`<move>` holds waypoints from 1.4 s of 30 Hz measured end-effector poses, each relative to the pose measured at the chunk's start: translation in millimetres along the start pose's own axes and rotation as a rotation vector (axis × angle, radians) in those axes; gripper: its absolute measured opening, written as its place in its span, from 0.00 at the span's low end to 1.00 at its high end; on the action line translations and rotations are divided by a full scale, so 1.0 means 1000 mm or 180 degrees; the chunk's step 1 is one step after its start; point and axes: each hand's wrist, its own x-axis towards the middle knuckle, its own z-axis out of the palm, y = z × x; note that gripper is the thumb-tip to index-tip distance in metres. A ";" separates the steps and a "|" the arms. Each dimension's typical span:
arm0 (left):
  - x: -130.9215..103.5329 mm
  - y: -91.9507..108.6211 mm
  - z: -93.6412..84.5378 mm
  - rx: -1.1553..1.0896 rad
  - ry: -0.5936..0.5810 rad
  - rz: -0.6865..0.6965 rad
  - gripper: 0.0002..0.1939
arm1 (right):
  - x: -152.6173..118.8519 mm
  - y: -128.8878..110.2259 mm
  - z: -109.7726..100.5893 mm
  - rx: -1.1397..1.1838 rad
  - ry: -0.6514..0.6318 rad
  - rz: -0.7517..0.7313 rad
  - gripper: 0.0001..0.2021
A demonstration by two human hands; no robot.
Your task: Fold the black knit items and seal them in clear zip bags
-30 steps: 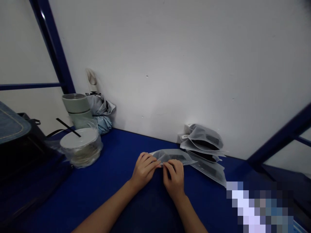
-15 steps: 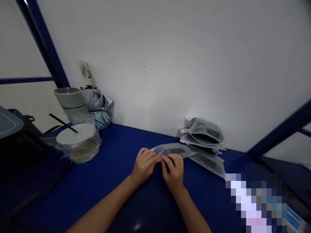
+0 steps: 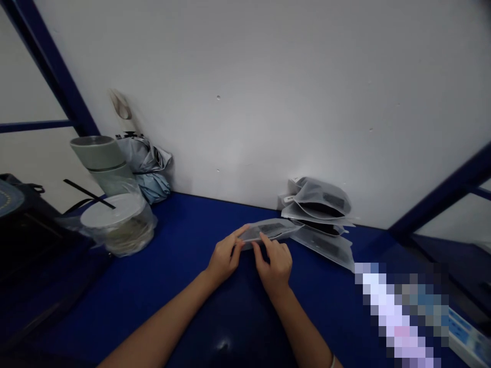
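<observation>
A translucent plastic pouch with something dark printed on or inside it lies on the blue table in front of me. My left hand pinches the pouch's near left edge between thumb and fingers. From the right, my right hand grips the same near edge, its thumb below and index finger on top. Just right of and behind this pouch, a stack of similar frosted pouches stands against the wall, some with their mouths gaping. The far right end of the held pouch touches or overlaps that stack.
At left are a bagged bowl with a white lid and black straw, a grey-green tumbler, a folded umbrella and a black bag. A blue-and-white package lies at right. Behind rises a white wall.
My fingers were bunched close together at the pouch's edge; now the hands are farther apart, index fingers extended over it. The view has shifted slightly.
</observation>
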 end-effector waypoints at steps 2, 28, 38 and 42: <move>0.000 0.001 0.000 0.0023 -0.0035 -0.0060 0.06 | -0.003 0.001 0.002 -0.0018 -0.0014 0.0202 0.13; -0.009 0.015 -0.002 -0.0879 0.0110 0.0338 0.18 | -0.006 -0.002 0.002 0.0658 -0.0146 0.0921 0.25; 0.003 0.011 0.004 -0.0727 0.0165 -0.0987 0.16 | -0.004 -0.011 0.003 0.0616 -0.0390 0.0624 0.29; 0.003 0.008 0.005 -0.1029 -0.0157 -0.0736 0.19 | -0.004 -0.010 0.003 0.0711 -0.0426 0.0614 0.26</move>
